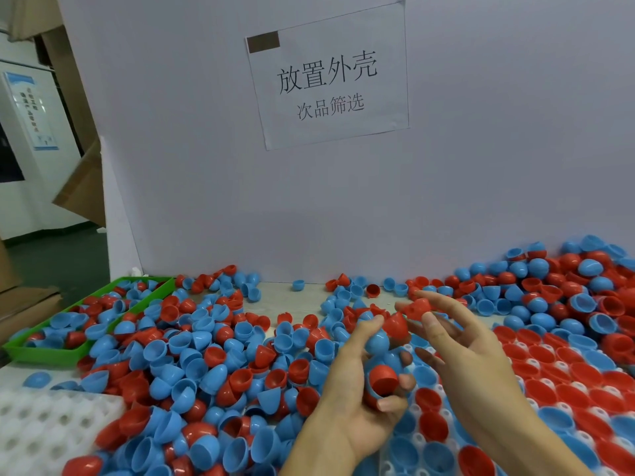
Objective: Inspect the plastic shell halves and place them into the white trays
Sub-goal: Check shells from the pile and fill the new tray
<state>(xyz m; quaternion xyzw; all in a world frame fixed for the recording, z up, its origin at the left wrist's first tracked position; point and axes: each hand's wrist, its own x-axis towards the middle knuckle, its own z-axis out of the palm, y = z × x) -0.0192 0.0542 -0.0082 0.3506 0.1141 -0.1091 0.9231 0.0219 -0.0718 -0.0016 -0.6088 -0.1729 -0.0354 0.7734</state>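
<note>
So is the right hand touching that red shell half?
Touching. The head view shows the right hand pinching a red shell half between thumb and fingertips, above the white tray.

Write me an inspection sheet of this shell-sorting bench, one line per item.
Surface: pale tabletop, bare only in a patch near the back wall.
Job's things: loose red and blue plastic shell halves heaped across the bench; white moulded tray at front left, pockets shown empty; second white tray at right, mostly filled.
Clutter: green plastic bin at left holding more halves.
Hands: left hand grips several halves; right hand pinches one red shell half.
Cables: nothing seen.
Surroundings: white backboard with a printed paper sign; cardboard boxes at left.
</note>
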